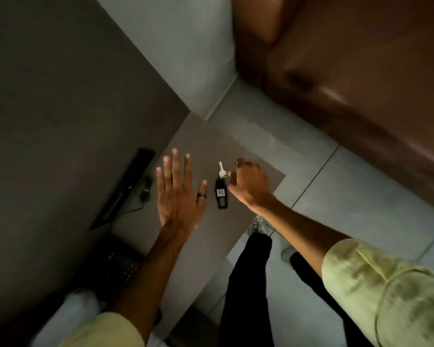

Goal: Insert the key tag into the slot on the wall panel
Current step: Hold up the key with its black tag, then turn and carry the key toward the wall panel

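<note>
A black key tag (221, 194) with a small white label lies on a grey-brown tabletop (251, 149), joined to a pale key (221, 169) that points away from me. My right hand (251, 182) is right beside it with curled fingers, the thumb tip pinching at the key's head where it meets the tag. My left hand (178, 191) hovers flat to the left of the tag, fingers spread and holding nothing, a dark ring on the thumb. I see no wall panel or slot in this view.
A long black flat device (125, 189) with a cable runs along the left wall. A dark desk phone (118, 266) sits below it. A brown wooden door (348, 71) fills the upper right. My legs in black trousers (248, 284) stand on pale floor tiles.
</note>
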### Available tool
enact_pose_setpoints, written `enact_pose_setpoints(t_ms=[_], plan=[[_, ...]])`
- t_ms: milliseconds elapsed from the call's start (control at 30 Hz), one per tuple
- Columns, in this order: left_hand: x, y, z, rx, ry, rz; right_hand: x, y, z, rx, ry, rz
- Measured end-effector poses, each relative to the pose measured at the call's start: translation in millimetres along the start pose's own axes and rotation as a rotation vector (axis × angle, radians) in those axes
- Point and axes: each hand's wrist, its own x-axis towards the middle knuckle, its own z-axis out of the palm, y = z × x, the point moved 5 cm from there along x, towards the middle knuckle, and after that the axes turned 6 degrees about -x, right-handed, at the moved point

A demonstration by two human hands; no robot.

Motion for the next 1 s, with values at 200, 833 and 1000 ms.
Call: enact_pose_setpoints(t_ms=[200,833,1000], plan=[[-3,-18,61,0.004,-0.006,-0.019,12,-1,81,0.121,-0.071,0.184],[-16,43,-26,-0.187,0.133,0.056,-10,42,-48,0.103,0.061,-0.027],[-32,90,-124,-0.213,0.255,0.152,-79,48,-153,0.044,0.243,-0.210]])
